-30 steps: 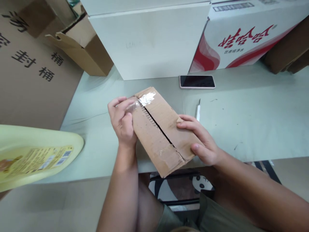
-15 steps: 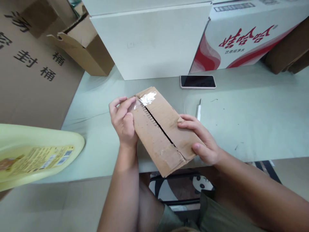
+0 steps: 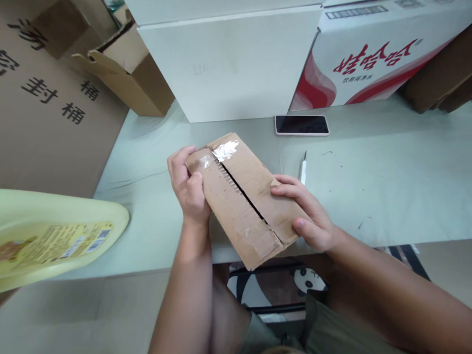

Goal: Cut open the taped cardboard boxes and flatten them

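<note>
Between my two hands is a small brown cardboard box, tilted over the table's near edge. A dark gap runs along the seam between its top flaps, with torn corrugated edge beside it and shiny clear tape at the far end. My left hand grips the far left corner, thumb on the side edge and fingers curled round the end. My right hand holds the right side, fingers on the top and thumb near the close corner. A white craft knife lies on the table just beyond my right hand.
A phone lies before a large white box. A red-and-white carton stands at back right, an open brown box at back left. A big yellow bottle juts in from the left. Pale green cloth covers the table.
My left fingers have drawn back from the taped flap and now curl round the box's end corner. The box and my right hand stay almost in place.
</note>
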The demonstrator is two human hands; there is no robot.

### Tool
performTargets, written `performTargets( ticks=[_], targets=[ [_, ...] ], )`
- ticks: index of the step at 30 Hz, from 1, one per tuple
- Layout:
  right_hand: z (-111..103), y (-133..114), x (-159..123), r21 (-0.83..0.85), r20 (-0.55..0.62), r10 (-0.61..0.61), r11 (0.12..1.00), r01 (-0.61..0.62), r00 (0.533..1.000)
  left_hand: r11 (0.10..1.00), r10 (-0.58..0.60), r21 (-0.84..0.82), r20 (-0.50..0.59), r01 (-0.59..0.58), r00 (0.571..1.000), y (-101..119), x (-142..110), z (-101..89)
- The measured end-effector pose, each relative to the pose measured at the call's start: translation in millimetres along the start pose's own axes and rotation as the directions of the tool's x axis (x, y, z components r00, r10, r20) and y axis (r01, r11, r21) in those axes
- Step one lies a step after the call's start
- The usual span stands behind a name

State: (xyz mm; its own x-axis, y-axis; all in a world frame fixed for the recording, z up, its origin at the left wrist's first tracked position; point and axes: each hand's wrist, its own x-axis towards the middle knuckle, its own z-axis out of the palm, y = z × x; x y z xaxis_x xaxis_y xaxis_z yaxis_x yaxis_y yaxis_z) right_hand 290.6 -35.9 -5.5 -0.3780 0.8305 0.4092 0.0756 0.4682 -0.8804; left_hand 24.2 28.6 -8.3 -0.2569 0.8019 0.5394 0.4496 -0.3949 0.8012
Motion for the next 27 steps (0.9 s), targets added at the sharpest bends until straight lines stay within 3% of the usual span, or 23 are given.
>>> performTargets(
  ticks=[4, 8, 19, 22, 25, 27],
  targets=[
    [0.4, -0.4, -0.2, 0.008, -0.003, -0.01, 1.0, 0.01, 1.0, 0.989, 0.149, 0.032, -0.03, -0.148, 0.988, 1.2, 0.2, 1.9],
    [0.8, -0.7, -0.3, 0.007, -0.004, -0.022, 1.0, 0.022, 1.0, 0.993, 0.115, 0.001, -0.059, -0.115, 0.992, 0.0, -0.2, 2.5],
    [2.6, 3.1, -1.3, 0.004, 0.006, -0.03, 1.0, 0.03, 1.0, 0.991, 0.101, 0.087, -0.01, -0.1, 0.995, 7.1, 3.0, -4.5],
    [1.8, 9.2, -2.1, 0.036, -0.087, -0.059, 0.997, 0.062, 0.995, 0.993, 0.099, 0.068, -0.035, -0.096, 0.994, 6.6, 2.2, -4.4],
    [-14.1, 13.3, 0.3, -0.104, -0.248, 0.051, 0.991, -0.079, 0.967, 0.995, 0.102, 0.029, -0.089, -0.1, 0.991, 6.6, 0.7, -3.9],
    [-32.5, 14.1, 3.5, -0.276, -0.378, 0.174, 0.916, -0.29, 0.909, 0.994, 0.106, -0.002, -0.134, -0.107, 0.985, 7.2, -0.5, -3.2]
  ],
)
